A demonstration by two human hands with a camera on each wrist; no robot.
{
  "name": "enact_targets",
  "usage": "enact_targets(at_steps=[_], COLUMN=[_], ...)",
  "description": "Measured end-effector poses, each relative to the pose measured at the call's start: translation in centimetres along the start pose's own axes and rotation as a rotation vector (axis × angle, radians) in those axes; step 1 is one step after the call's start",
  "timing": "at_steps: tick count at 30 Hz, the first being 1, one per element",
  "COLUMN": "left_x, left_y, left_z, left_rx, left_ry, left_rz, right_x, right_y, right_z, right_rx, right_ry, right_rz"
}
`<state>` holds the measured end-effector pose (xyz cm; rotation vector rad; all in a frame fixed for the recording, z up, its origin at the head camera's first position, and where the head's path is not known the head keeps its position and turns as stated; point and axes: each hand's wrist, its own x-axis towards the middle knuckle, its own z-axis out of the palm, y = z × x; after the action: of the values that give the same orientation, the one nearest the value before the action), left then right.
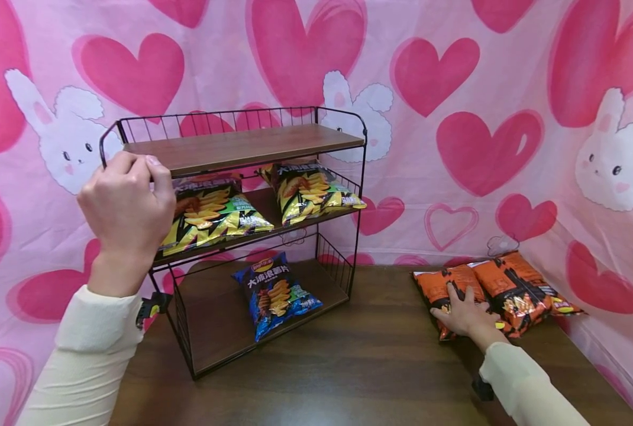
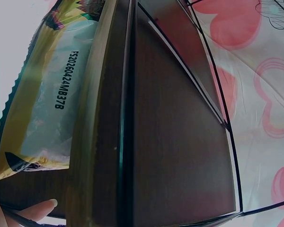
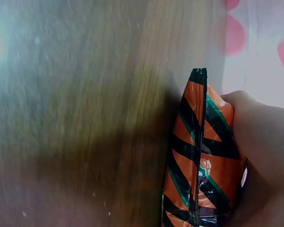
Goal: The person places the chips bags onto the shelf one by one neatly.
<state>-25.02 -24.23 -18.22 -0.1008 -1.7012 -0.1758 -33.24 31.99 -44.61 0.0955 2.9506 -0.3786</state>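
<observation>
My left hand [image 1: 130, 195] is curled at the upper left corner of a black wire rack [image 1: 360, 177] with brown shelves, gripping its frame. One fingertip [image 2: 49, 204] shows beside the wire in the left wrist view. My right hand [image 1: 467, 312] lies with fingers spread on top of an orange chip bag [image 1: 430, 284] on the table. In the right wrist view, the thumb side rests along that bag's orange and black striped edge [image 3: 217, 156]. A second orange bag [image 1: 513, 290] lies against it on the right.
On the middle shelf lie two yellow and black chip bags, one left [image 1: 210, 219] and one right [image 1: 316, 192]. A blue chip bag [image 1: 276, 293] is on the bottom shelf. Pink heart-patterned cloth [image 1: 433, 136] hangs behind the wooden table [image 1: 375, 355].
</observation>
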Motion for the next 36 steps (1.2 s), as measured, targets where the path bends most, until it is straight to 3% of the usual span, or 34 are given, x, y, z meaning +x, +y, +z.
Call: enact_targets(at_steps=[15,22,28,36], left_x=[0.1,0.0,-0.1,0.0], left_y=[0.0,0.0,-0.1,0.1], left_z=[0.1,-0.1,0.0,0.0], left_rx=[-0.006,-0.002,-0.005,-0.007], left_ry=[-0.004,-0.019,-0.009,-0.016], left_rz=[-0.020,-0.017,-0.029,-0.028], right_x=[-1.6,-2.0,-2.1,-1.3], right_y=[-4.5,-5.5,-6.8,-6.9], right_z=[0.4,0.8,1.5,2.0], right_rx=[0.051,0.015,0.021,0.022], right_ry=[-0.044,-0.002,-0.026,-0.044], right_rz=[-0.037,-0.028,0.002,0.021])
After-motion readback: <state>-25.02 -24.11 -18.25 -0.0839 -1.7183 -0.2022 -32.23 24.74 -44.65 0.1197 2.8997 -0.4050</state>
